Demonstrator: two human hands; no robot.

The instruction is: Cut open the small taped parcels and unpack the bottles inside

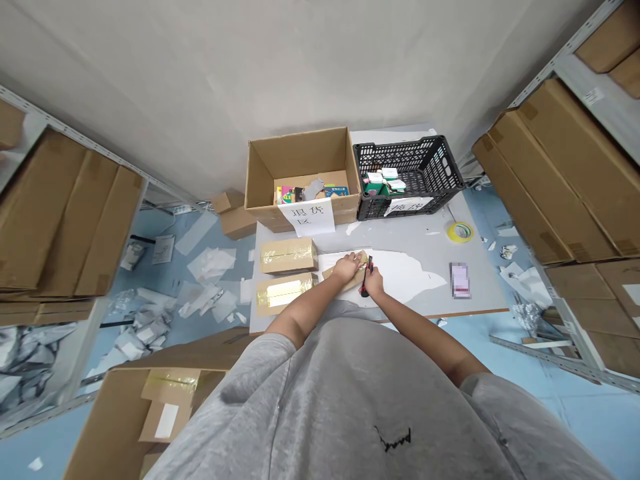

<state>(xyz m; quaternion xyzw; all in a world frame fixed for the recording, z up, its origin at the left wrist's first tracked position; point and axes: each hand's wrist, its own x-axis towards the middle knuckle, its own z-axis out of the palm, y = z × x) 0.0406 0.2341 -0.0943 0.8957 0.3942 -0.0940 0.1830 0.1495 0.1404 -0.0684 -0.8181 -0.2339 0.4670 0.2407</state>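
Note:
On the worktable [430, 300], a small cardboard box [349, 285] lies in front of my body. My left hand [349, 265] is closed over its top, holding it down. In my right hand [373, 281] is a red and black utility knife [365, 288], held against the right end of that box. Whether its blade is out I cannot tell. Two cardboard boxes sealed with yellowish tape stand to the left, a farther one [287, 256] and a nearer one [280, 293] with a white label. White paper [410, 273] lies under and beside my hands.
Behind stand an open carton [255, 170] with packaged goods and a black plastic crate [360, 200] holding green-and-white boxes. A yellow tape roll [460, 231] and a phone-like item [460, 280] lie at right. Shelves of cartons [565, 173] flank the table; a large carton [95, 420] sits lower left.

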